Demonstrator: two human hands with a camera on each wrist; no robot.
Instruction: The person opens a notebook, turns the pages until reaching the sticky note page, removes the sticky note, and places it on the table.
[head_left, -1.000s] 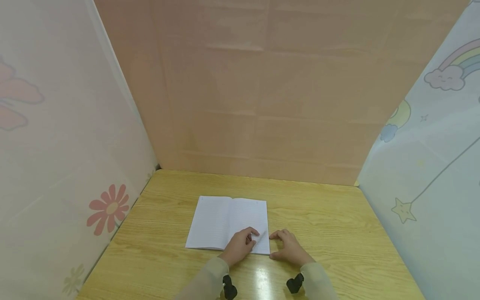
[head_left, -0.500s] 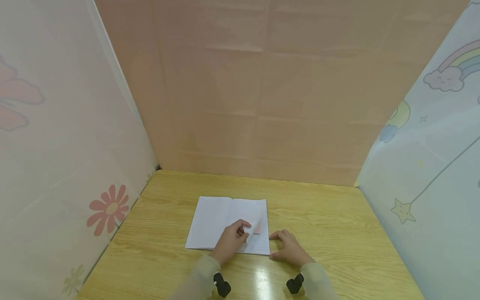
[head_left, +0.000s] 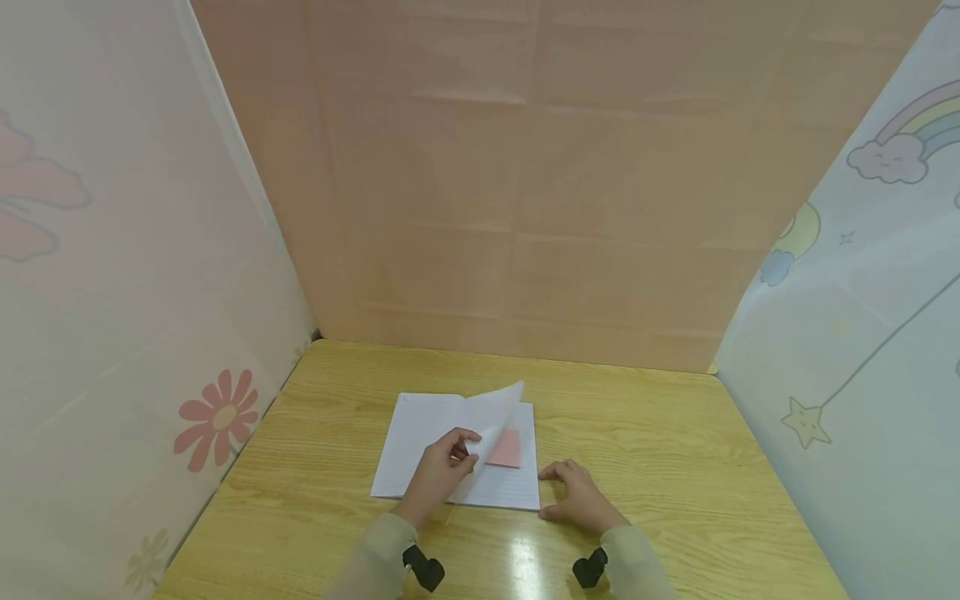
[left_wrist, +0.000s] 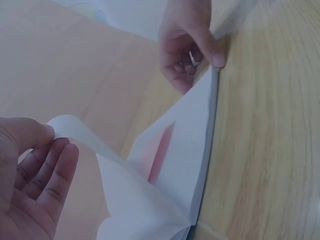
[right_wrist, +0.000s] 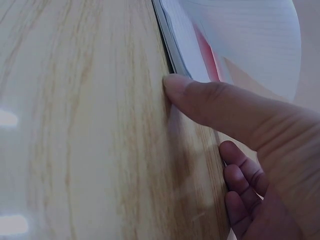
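Observation:
An open lined notebook lies on the wooden table. My left hand pinches the edge of its right-hand page and holds it raised and curled toward the left. Under that page a pink square of paper, like a sticky note, lies on the sheet below. In the left wrist view the lifted page bends away from the thumb and forefinger. My right hand rests at the notebook's right edge, thumb tip at the near corner, other fingers loosely bent beside it on the table.
The table stretches out around the notebook. An orange-tan sheet hangs behind it. Pale printed panels stand on both sides, the left one with flowers and the right one with a rainbow and stars.
My left hand has moved leftward, carrying the page corner up and over. The pink note, hidden at first, has come into view. My right hand has stayed in place.

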